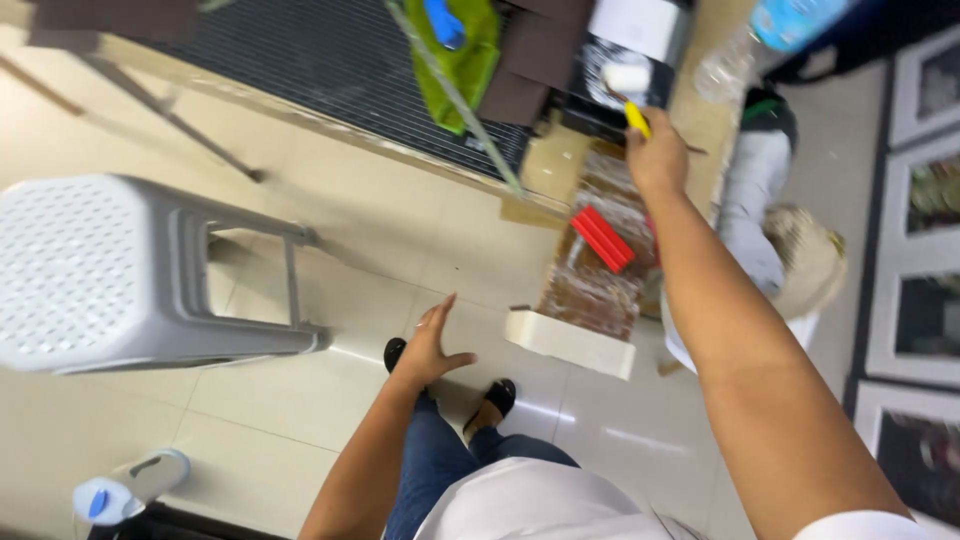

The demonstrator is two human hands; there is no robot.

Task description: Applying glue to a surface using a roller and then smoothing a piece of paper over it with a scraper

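My right hand (656, 157) reaches far forward, closed around the yellow handle of a small paint roller (630, 88) whose white roller head rests over a black paint tray (600, 60). My left hand (432, 345) hangs free above the tiled floor, fingers spread, holding nothing. Just right of it lies a cream-coloured block (570, 343) on the floor. A red ridged object (602, 239) sits on a brown wooden board (590, 270) between the block and the tray.
A grey perforated plastic stool (110, 270) stands at left. A green bag (455, 55) lies on a dark mat (320, 70) at the top. White framed panels (925, 260) line the right edge. A white sack (750, 200) and a plastic bottle (725, 65) sit near the board.
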